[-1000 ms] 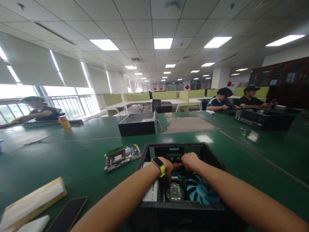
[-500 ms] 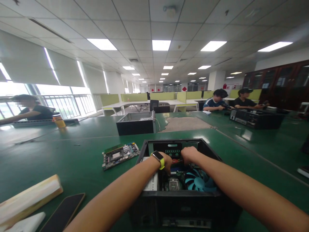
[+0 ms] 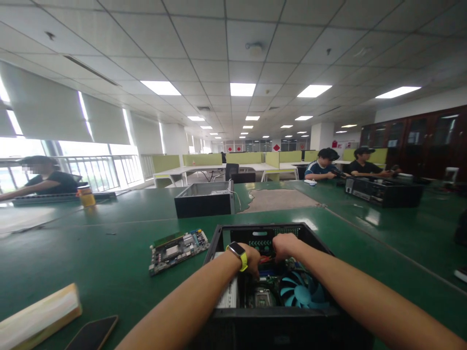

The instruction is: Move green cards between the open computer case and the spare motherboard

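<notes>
Plainly, the open black computer case [image 3: 273,313] sits at 12 to 1 o'clock from the wearer, its near wall running into shadow at the bottom of the view. Within it, the blue fan [image 3: 302,294] lies toward 4 o'clock, partly covered by the right forearm, and the metal socket [image 3: 263,297] near 6 o'clock, its details too dark to read. The left hand [image 3: 251,257] and right hand [image 3: 286,245] are apart, both with curled fingers, deep in the case. Red wires [image 3: 266,259] show between them, but the fingertips are hidden, so I cannot tell whether either hand grips anything. The left forearm, wearing a yellow-banded watch [image 3: 237,249], hides part of the silvery bay [image 3: 229,295] at 8 o'clock. Outside, a loose circuit board [image 3: 178,251] lies in full view at 11 o'clock on the green table [image 3: 134,228]. Toward 9 o'clock, a pale block [image 3: 40,316] and a dark phone [image 3: 93,333] are cut off by the frame.
</notes>
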Action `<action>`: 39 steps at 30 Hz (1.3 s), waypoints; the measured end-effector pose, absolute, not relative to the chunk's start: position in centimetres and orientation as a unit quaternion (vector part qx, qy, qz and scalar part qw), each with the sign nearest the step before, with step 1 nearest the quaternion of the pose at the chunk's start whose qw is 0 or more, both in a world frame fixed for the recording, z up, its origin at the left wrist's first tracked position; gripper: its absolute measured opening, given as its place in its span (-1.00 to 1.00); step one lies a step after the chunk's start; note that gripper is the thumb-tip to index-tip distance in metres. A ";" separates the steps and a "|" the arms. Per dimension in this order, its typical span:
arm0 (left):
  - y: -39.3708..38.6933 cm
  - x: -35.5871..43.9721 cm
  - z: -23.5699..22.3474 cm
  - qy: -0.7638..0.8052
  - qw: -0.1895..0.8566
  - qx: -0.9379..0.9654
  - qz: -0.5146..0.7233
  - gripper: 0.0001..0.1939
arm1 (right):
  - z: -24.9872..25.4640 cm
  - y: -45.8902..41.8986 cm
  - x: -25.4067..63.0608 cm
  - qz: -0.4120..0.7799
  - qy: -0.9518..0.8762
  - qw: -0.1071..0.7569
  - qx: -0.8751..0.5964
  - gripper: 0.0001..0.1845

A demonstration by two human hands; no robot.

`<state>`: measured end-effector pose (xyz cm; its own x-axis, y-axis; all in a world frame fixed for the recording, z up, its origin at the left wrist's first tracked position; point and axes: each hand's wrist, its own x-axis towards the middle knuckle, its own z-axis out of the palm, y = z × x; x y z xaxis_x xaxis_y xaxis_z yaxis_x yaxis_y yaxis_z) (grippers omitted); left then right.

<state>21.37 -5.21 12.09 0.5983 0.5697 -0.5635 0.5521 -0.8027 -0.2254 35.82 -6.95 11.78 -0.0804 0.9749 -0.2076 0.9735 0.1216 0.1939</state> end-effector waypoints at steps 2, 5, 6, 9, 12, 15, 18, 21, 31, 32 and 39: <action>-5.4 21.4 12.3 -0.317 0.013 -0.893 0.319 -0.49 | 11.6 -6.9 35.7 -0.001 0.735 0.148 0.661 -0.45; -5.8 21.4 12.7 -0.317 0.013 -0.894 0.317 -0.50 | 11.3 -6.7 35.6 -0.009 0.733 0.153 0.662 -0.46; -5.9 21.3 12.7 -0.316 0.013 -0.895 0.316 -0.50 | 11.2 -6.6 35.7 -0.010 0.733 0.153 0.663 -0.46; -5.9 21.3 12.8 -0.310 0.013 -0.898 0.312 -0.48 | 10.9 -6.3 35.8 -0.011 0.732 0.153 0.664 -0.44; -5.6 21.2 12.6 -0.305 0.016 -0.903 0.302 -0.49 | 10.9 -6.2 35.8 -0.019 0.731 0.157 0.664 -0.42; -5.4 21.1 12.4 -0.317 0.018 -0.905 0.283 -0.54 | 11.1 -6.4 35.8 -0.026 0.733 0.154 0.662 -0.43; -5.4 21.0 12.5 -0.321 0.011 -0.907 0.273 -0.52 | 11.4 -6.6 35.8 -0.023 0.735 0.148 0.662 -0.43; -5.5 20.9 12.7 -0.318 0.005 -0.909 0.267 -0.49 | 11.5 -6.7 35.9 -0.026 0.735 0.146 0.661 -0.42; -5.5 21.0 12.6 -0.328 0.022 -0.910 0.252 -0.53 | 11.7 -6.4 36.3 -0.032 0.738 0.145 0.659 -0.41; -5.5 21.0 12.7 -0.327 0.023 -0.910 0.256 -0.53 | 11.8 -6.4 36.3 -0.032 0.738 0.145 0.658 -0.41; -6.1 21.1 13.3 -0.340 0.027 -0.900 0.272 -0.49 | 12.1 -6.6 36.1 -0.038 0.735 0.147 0.661 -0.43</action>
